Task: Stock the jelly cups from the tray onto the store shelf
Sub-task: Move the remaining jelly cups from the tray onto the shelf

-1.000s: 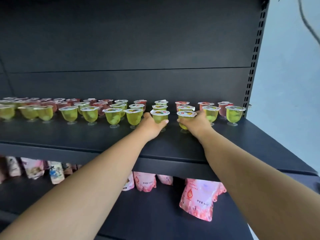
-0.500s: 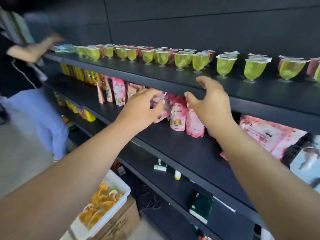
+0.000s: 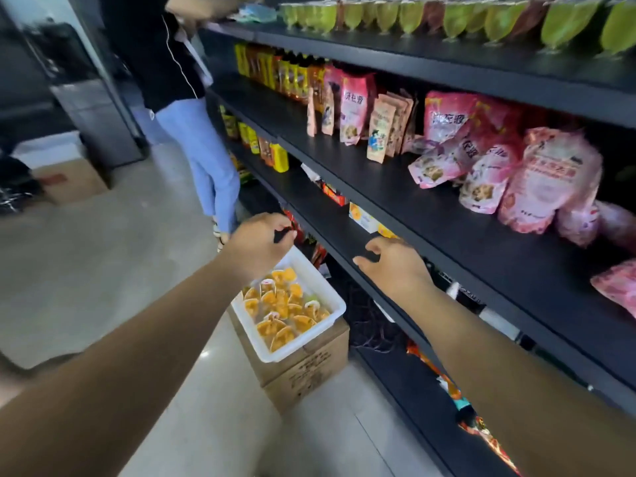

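A white tray (image 3: 327, 292) holding several orange jelly cups (image 3: 282, 304) sits on a cardboard box on the floor beside the shelving. My left hand (image 3: 260, 241) hovers just above the tray's far end, fingers loosely curled and holding nothing. Over the edge of a lower shelf, to the right of the tray, my right hand (image 3: 392, 263) hangs empty, fingers relaxed. Rows of green and pink jelly cups (image 3: 481, 18) stand on the top shelf (image 3: 481, 63).
The cardboard box (image 3: 303, 370) carries the tray. Pink snack bags (image 3: 537, 180) and pouches fill the middle shelf. Another person in blue trousers (image 3: 206, 156) stands at the shelf's far end. A second box (image 3: 69, 177) lies on the floor at left.
Both hands let go of green cups on the top shelf and dropped down toward the tray. My view swung down and left, bringing the tray into sight.
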Demonstrator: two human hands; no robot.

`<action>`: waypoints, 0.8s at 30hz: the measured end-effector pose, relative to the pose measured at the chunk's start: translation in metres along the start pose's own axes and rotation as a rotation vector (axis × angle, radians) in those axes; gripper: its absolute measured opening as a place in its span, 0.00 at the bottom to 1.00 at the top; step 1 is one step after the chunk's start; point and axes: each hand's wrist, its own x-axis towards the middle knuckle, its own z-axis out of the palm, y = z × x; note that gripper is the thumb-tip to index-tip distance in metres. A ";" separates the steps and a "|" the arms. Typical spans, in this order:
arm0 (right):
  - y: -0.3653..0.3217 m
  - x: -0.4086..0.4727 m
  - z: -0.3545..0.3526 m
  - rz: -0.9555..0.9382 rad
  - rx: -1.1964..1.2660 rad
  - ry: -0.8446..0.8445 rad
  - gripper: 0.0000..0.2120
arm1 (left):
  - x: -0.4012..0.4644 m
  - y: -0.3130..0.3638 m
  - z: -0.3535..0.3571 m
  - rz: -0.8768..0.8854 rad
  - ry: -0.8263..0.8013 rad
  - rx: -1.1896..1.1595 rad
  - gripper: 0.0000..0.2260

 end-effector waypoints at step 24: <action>-0.026 0.138 0.222 0.536 0.033 -0.325 0.20 | 0.109 -0.259 0.101 -0.156 -0.475 0.017 0.15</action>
